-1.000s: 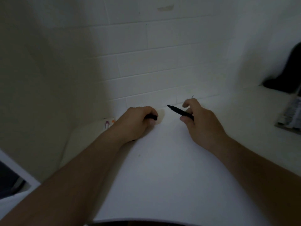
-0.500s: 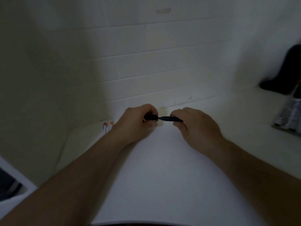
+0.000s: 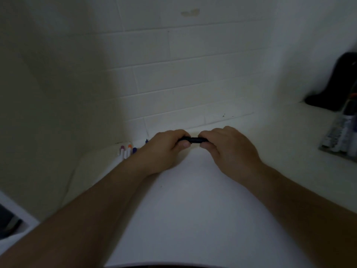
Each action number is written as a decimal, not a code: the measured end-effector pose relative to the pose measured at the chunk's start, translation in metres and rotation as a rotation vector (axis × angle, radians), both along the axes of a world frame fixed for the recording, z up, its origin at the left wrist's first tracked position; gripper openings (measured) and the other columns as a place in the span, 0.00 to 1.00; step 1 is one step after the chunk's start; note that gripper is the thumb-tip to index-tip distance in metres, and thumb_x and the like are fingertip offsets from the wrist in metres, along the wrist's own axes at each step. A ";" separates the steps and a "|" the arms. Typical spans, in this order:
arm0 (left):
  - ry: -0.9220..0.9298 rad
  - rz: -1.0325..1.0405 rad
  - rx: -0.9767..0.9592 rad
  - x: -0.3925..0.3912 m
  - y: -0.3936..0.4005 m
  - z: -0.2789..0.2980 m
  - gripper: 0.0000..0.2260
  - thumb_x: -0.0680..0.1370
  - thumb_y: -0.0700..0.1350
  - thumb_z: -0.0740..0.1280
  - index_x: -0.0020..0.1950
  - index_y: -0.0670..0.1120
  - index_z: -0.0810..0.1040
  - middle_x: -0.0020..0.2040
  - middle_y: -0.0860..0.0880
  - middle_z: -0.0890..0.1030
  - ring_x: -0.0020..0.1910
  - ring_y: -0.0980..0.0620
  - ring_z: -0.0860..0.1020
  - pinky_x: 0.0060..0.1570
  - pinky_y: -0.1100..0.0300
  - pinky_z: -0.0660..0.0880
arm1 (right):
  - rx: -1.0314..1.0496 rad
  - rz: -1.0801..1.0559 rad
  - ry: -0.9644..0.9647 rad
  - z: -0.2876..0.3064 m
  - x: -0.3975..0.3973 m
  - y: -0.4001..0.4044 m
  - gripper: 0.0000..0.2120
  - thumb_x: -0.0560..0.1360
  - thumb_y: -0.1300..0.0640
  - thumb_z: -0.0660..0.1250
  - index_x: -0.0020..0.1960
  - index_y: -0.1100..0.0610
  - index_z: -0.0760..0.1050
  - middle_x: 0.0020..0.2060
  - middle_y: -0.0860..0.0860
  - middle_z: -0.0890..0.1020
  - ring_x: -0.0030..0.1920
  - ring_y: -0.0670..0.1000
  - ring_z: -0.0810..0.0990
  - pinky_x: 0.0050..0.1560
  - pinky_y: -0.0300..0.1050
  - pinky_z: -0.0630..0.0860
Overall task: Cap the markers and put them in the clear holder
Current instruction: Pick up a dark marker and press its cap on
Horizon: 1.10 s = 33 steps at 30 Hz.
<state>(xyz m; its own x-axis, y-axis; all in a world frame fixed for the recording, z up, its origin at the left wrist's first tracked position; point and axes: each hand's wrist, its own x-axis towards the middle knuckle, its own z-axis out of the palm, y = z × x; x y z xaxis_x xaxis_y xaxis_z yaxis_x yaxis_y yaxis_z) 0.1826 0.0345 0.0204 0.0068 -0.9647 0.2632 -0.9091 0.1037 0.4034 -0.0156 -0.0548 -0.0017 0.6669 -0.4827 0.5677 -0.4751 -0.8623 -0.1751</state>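
A black marker (image 3: 193,140) lies level between my two hands above the white table, near the tiled wall. My left hand (image 3: 164,149) grips its cap end, and my right hand (image 3: 228,149) grips the barrel. The hands almost touch, and only a short black stretch shows between the fingers. Several other markers (image 3: 127,150) with purple, orange and blue ends lie on the table left of my left hand. The clear holder (image 3: 342,136) stands at the far right edge with several markers in it.
A white sheet (image 3: 193,209) covers the table under my forearms. A dark object (image 3: 336,84) stands against the wall at the back right, behind the holder. The tiled wall runs close behind my hands.
A second ago my hands were apart, with the cap in the left and the uncapped marker in the right. They have come together and the tip has gone into the cap.
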 end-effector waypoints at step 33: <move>0.016 -0.191 -0.176 -0.190 -0.078 0.009 0.07 0.77 0.49 0.67 0.54 0.54 0.81 0.46 0.56 0.81 0.44 0.55 0.78 0.51 0.62 0.73 | 0.045 -0.344 -0.564 0.112 -0.190 -0.028 0.07 0.81 0.55 0.64 0.59 0.53 0.73 0.45 0.49 0.79 0.44 0.49 0.77 0.46 0.35 0.74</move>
<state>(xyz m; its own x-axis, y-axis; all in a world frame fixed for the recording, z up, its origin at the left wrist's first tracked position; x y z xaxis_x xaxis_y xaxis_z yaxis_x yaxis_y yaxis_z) -0.0071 -0.0432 0.0296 -0.1656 -0.8883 0.4284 -0.8600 0.3427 0.3781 -0.2059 -0.0824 0.1100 0.0761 -0.6463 0.7593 -0.5472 -0.6637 -0.5100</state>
